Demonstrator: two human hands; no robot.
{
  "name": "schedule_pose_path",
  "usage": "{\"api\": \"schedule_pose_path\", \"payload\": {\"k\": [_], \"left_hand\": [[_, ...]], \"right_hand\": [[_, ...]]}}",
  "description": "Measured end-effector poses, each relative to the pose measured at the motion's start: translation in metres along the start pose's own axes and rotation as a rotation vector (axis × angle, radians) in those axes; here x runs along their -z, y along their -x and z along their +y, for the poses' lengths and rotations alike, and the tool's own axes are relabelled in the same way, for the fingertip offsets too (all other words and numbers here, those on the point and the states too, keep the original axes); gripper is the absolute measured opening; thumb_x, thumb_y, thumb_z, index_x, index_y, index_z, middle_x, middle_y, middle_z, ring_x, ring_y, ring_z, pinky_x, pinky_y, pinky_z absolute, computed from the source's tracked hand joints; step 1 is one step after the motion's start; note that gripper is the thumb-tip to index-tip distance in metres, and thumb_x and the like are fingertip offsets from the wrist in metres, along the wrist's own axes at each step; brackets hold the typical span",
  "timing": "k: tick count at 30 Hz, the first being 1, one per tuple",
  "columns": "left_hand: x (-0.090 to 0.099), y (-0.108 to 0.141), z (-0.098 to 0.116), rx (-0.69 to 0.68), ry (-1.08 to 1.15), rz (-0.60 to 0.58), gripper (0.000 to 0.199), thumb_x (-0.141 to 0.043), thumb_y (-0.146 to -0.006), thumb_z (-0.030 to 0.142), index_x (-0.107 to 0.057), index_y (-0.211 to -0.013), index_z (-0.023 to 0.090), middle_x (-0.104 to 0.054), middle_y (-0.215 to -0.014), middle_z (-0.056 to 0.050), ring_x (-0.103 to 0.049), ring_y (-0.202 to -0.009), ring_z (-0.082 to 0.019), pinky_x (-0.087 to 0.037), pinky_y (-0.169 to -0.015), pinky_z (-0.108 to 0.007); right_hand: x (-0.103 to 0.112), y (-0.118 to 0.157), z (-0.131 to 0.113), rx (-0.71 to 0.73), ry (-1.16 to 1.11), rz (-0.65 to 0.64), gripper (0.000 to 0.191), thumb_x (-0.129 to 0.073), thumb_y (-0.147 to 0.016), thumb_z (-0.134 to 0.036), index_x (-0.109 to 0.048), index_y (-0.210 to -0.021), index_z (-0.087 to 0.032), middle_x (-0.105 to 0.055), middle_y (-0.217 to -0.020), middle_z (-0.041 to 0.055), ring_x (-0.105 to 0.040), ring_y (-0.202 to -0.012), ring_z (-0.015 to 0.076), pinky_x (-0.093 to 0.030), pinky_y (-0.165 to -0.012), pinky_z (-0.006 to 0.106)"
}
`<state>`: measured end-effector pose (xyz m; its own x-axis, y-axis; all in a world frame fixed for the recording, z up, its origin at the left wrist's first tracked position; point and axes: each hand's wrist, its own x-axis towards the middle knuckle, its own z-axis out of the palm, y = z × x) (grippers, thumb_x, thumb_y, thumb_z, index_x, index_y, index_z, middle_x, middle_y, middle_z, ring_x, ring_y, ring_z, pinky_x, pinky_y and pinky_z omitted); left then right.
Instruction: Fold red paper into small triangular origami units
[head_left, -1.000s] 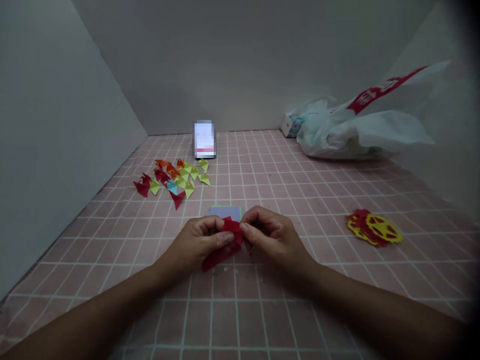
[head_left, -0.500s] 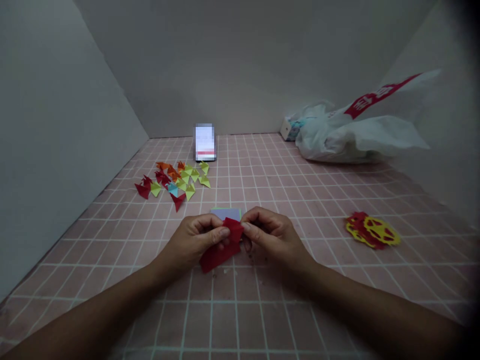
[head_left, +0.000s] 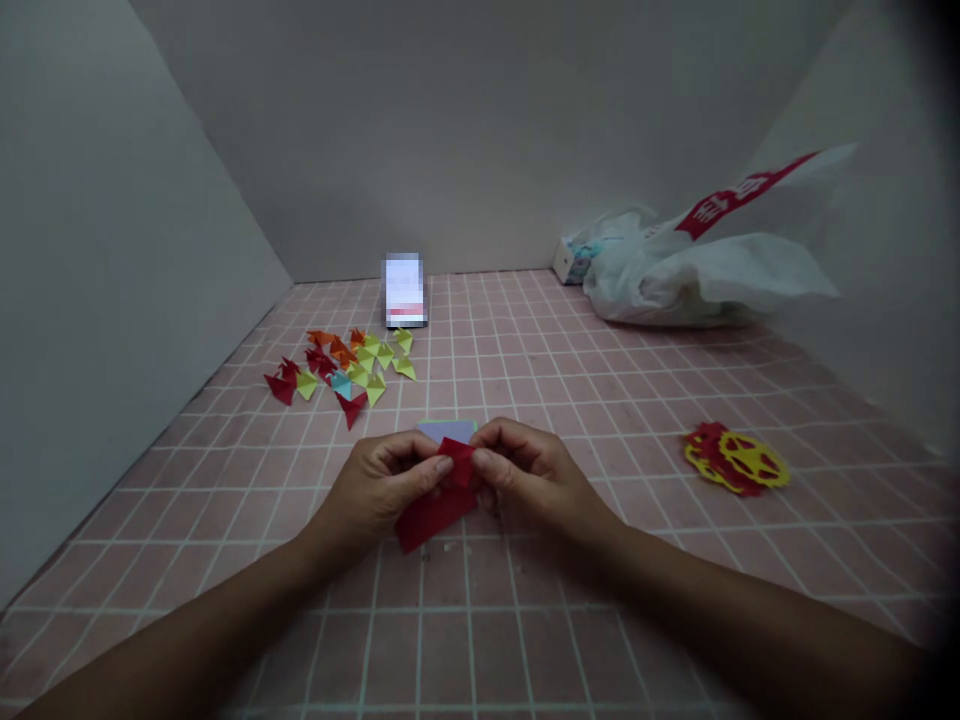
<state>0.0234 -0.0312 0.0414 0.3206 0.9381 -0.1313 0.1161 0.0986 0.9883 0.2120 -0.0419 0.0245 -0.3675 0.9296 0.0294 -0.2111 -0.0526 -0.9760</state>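
Between both hands is a red sheet of origami paper (head_left: 436,515), partly folded, with a raised flap at its top. My left hand (head_left: 386,480) pinches the flap's left side between thumb and fingers. On the flap's right edge, my right hand (head_left: 529,465) is closed, its thumb pressing the paper. Fingertips of both hands are partly hidden behind the paper. A pale lilac stack of paper (head_left: 448,430) with a green edge lies just beyond the hands. Farther off to the left sit several small folded paper cranes (head_left: 352,375) in red, orange, yellow and blue.
A lit phone (head_left: 404,290) stands near the back wall. Red and yellow paper cutouts (head_left: 739,460) lie at the right. A white plastic bag (head_left: 690,285) and a small box (head_left: 568,262) are at the back right. The pink checked tablecloth (head_left: 420,660) has small scraps on it.
My right thumb has shifted slightly left and in over the flap. The whole view has moved a little; both hands still grip the red paper.
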Motion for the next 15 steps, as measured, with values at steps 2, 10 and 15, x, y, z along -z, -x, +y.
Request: {"api": "schedule_pose_path", "payload": {"k": [2, 10, 15], "left_hand": [[-0.0016, 0.0005, 0.0006, 0.01, 0.002, -0.01, 0.022, -0.072, -0.076, 0.035, -0.064, -0.067, 0.017, -0.058, -0.062, 0.002, -0.05, -0.056, -0.01, -0.039, -0.052, -0.021], [-0.002, 0.0029, -0.0024, -0.021, -0.038, -0.022, 0.023, -0.068, -0.08, 0.034, -0.063, -0.067, 0.016, -0.056, -0.06, 0.003, -0.047, -0.054, -0.009, -0.038, -0.05, -0.02], [-0.0024, 0.0032, -0.0024, -0.03, -0.013, -0.024, 0.02, -0.069, -0.08, 0.034, -0.065, -0.073, 0.016, -0.061, -0.067, 0.001, -0.051, -0.058, -0.011, -0.04, -0.053, -0.02]], "right_hand": [[-0.0007, -0.0001, 0.0012, 0.001, 0.033, 0.016, 0.019, -0.068, -0.085, -0.035, -0.062, -0.08, -0.017, -0.059, -0.069, -0.0019, -0.051, -0.058, 0.0098, -0.038, -0.054, 0.023], [0.0003, 0.0017, 0.0002, 0.017, 0.187, 0.064, 0.022, -0.063, -0.088, -0.032, -0.061, -0.073, -0.017, -0.055, -0.061, -0.0026, -0.048, -0.055, 0.0102, -0.036, -0.052, 0.024], [-0.0002, 0.0015, -0.0014, 0.01, 0.238, 0.065, 0.022, -0.062, -0.088, -0.033, -0.061, -0.073, -0.018, -0.055, -0.061, -0.0025, -0.047, -0.054, 0.0103, -0.035, -0.051, 0.024]]}}
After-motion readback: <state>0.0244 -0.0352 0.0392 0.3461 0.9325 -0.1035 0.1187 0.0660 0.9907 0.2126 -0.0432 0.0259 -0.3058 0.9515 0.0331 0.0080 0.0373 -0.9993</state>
